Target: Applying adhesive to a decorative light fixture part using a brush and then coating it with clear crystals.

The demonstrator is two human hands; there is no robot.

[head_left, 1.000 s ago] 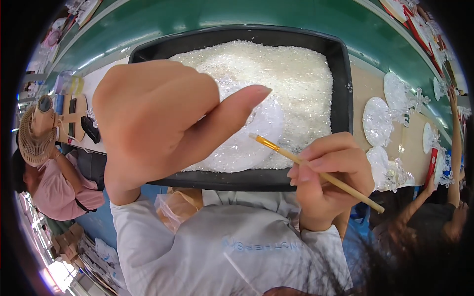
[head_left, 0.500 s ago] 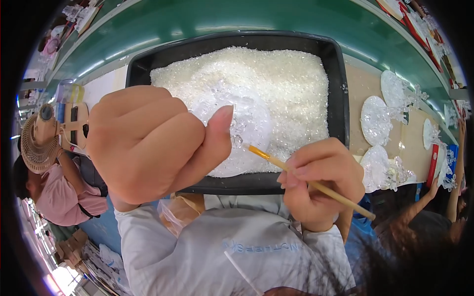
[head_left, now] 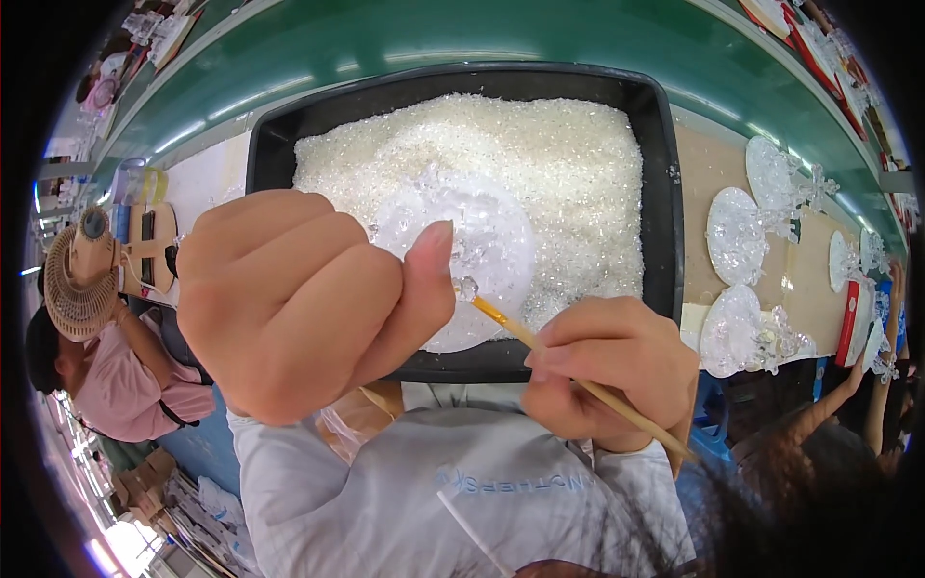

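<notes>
My left hand (head_left: 303, 289) is closed, thumb uppermost, around a clear plastic ornament with a round, glittery white base (head_left: 496, 236). The fingers hide most of the clear part, and the base shows beyond the thumb, over the tray of flakes. In my right hand (head_left: 612, 371) is a thin paintbrush (head_left: 525, 337) with a wooden handle and yellowish end, pinched between thumb and fingers. Its tip touches, or nearly touches, a small clear part beside my left thumb. Under both lies a heap of shiny whitish flakes (head_left: 588, 202) in a black tray (head_left: 660, 183).
On the right, several ornaments with round white bases (head_left: 737, 236) and clear parts rest on brown board (head_left: 795, 260). A green panel (head_left: 434, 39) runs behind the tray. At left are a beige fan (head_left: 82, 270) and a person in pink (head_left: 145, 376); other people's arms show at far right.
The brush tip has shifted left, closer to my left thumb, with my right hand moving left and slightly nearer. My left hand and the ornament have dropped slightly toward me.
</notes>
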